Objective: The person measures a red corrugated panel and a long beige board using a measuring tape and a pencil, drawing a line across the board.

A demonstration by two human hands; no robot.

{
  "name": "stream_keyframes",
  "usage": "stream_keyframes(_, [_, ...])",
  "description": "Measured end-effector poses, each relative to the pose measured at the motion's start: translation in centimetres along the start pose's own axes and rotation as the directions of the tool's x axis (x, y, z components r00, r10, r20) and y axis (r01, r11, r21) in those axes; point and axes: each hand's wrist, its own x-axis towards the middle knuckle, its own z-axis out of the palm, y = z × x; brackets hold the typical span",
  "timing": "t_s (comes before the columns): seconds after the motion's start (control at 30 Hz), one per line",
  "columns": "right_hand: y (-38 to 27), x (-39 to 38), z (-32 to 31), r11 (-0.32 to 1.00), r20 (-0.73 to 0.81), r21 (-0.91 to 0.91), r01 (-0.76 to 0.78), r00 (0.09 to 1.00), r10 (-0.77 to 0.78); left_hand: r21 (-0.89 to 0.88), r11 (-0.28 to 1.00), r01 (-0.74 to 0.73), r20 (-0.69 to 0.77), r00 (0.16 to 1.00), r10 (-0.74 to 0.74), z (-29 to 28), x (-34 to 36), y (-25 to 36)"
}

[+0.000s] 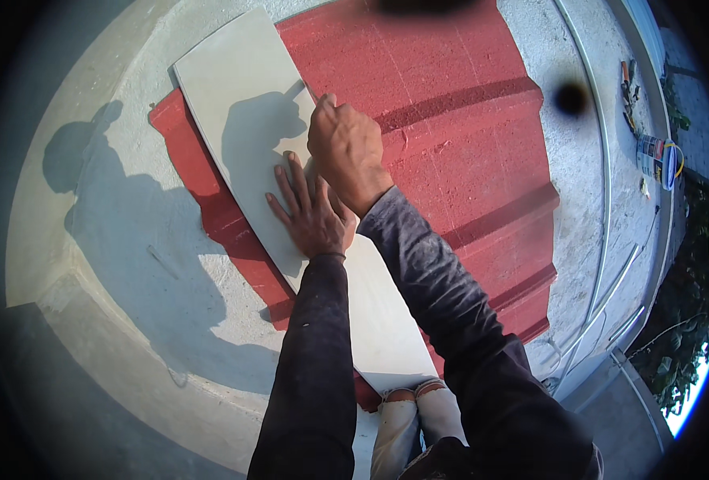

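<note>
A long, pale flat board (230, 68) lies lengthwise over a red ribbed roofing sheet (466, 152). My left hand (316, 218) rests on the board, fingers spread and palm down. Just beyond it and to the right, my right hand (346, 148) is closed in a fist at the board's right edge. What the fist grips is hidden behind the knuckles. In the shadow on the board, a short narrow shape sticks out from the fist's shadow. The board's near end lies by my knees (414, 392).
Pale concrete floor (562, 184) surrounds the sheet. A long thin pipe (602, 160) runs along the right, with several loose lengths (602, 300) nearer me. Hand tools (629, 92) and a bucket with a yellow handle (657, 160) stand at far right. A low ledge (58, 240) curves along the left.
</note>
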Motion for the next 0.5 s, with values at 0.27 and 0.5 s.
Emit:
stream_keyframes(0.27, [-1.0, -6.8, -4.8, 0.987, 0.495, -0.097, -0.128, 0.854, 0.160, -0.019, 1.000, 0.015, -0.067, 0.998, -0.017, 0.9, -0.4, -1.0])
stream_keyframes(0.5, [0.4, -9.1, 0.3, 0.989, 0.240, 0.052, -0.136, 0.963, 0.120, -0.149, 0.989, -0.009, -0.166, 0.986, -0.016, 1.0, 0.0, -1.1])
